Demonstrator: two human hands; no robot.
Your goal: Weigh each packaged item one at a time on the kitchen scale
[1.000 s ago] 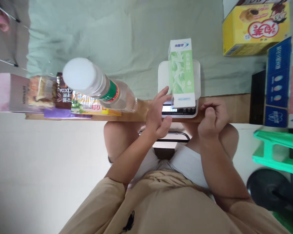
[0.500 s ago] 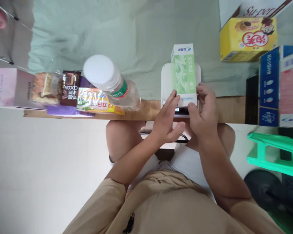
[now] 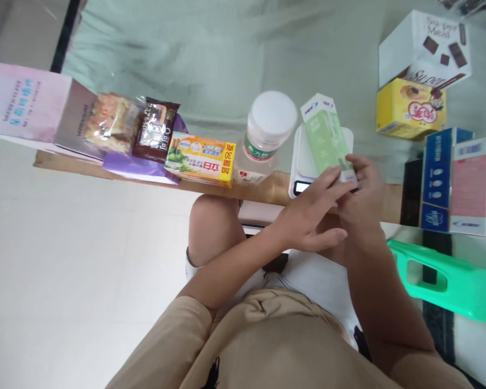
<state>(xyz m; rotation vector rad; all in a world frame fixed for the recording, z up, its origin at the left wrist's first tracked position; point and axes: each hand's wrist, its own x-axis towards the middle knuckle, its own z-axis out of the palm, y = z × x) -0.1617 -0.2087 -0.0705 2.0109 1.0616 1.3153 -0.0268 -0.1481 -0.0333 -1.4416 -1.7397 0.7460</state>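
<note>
**Green carton held on the white scale**

Pink box (image 3: 26, 102) lies far to the left of my hands, then a snack bag (image 3: 111, 121), a cocoa packet (image 3: 156, 129) and a yellow box (image 3: 200, 159). A water bottle (image 3: 263, 135) stands just left of them. My left hand (image 3: 311, 216) has its fingers spread flat against the green carton (image 3: 326, 138). The carton stands tilted on the white scale (image 3: 302, 162). My right hand (image 3: 362, 194) grips its near end. Blue and pink boxes (image 3: 459, 181) stand to the right.
</note>
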